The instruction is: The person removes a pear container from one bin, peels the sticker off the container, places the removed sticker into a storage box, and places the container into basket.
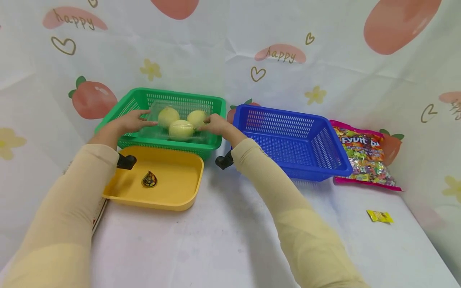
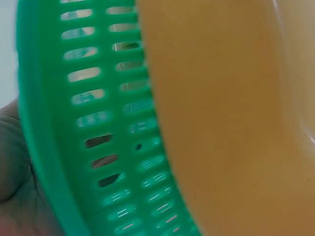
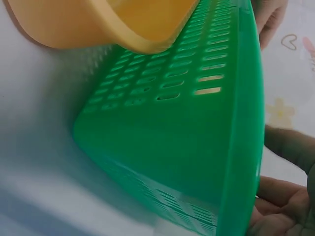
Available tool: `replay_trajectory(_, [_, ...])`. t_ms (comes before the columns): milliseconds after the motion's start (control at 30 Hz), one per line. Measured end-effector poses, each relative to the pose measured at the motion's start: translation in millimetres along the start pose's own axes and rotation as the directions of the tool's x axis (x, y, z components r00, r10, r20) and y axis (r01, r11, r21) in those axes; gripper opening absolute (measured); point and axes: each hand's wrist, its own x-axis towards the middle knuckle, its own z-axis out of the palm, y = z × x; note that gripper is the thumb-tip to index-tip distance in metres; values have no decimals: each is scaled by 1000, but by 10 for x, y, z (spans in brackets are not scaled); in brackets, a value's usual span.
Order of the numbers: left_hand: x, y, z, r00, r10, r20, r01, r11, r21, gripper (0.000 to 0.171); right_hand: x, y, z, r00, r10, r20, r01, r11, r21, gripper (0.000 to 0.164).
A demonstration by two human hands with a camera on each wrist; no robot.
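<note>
A clear plastic box (image 1: 184,105) with three pale yellow round fruits (image 1: 181,129) is in the green basket (image 1: 126,138), overlapping its inside in the head view. My left hand (image 1: 131,121) grips the box's left end, thumb toward me and fingers behind. At the right end, my right hand (image 1: 217,125) holds the box by its edge. In the left wrist view the basket's slotted wall (image 2: 54,118) covers most of the hand. The right wrist view has the thumb and fingers (image 3: 278,191) partly hidden behind the green rim.
A yellow tray (image 1: 173,204) holding a small dark packet (image 1: 149,180) sits before the green basket. To the right stands a blue basket (image 1: 320,174), with a colourful candy bag (image 1: 363,156) beside it. A small yellow wrapped candy (image 1: 379,216) lies at the right. Patterned cloth rises behind.
</note>
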Motion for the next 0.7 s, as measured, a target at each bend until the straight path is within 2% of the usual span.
replay_trajectory(100, [9, -39, 36, 1000, -2, 2, 2, 1000, 11, 74, 9, -10, 12, 1000, 5, 29, -5, 1000, -12, 62])
replay_trajectory(200, [-17, -35, 50, 1000, -10, 5, 10, 1000, 4, 73, 5, -42, 27, 999, 10, 32, -8, 998, -67, 62])
replay_trajectory(267, [-30, -38, 53, 1000, -12, 7, 12, 1000, -7, 73, -2, -64, 50, 1000, -3, 22, 5, 996, -93, 55])
replay_trajectory(367, [-38, -55, 40, 1000, -16, 11, 16, 1000, -4, 75, 30, -93, 99, 999, -30, -10, 28, 988, -153, 34])
replay_trajectory(400, [-36, -62, 33, 1000, -18, 13, 18, 1000, -2, 76, 119, -42, 125, 998, -59, -21, 55, 988, -147, 31])
replay_trajectory(500, [-22, -69, 23, 1000, -12, 15, 12, 1000, -15, 78, 146, -18, 139, 997, -66, -36, 60, 987, -151, 37])
replay_trajectory(567, [-16, -69, 23, 1000, -10, 5, 10, 998, -54, 79, 121, 5, 126, 997, -72, -32, 68, 991, -114, 53])
replay_trajectory(633, [-35, -63, 22, 1000, -6, -26, 4, 995, -96, 80, -19, -28, 90, 997, -76, -12, 74, 994, -78, 69])
replay_trajectory(700, [-80, -34, 57, 997, 4, -77, -13, 994, -113, 82, -125, 29, 43, 992, -127, 9, 128, 990, -63, 75])
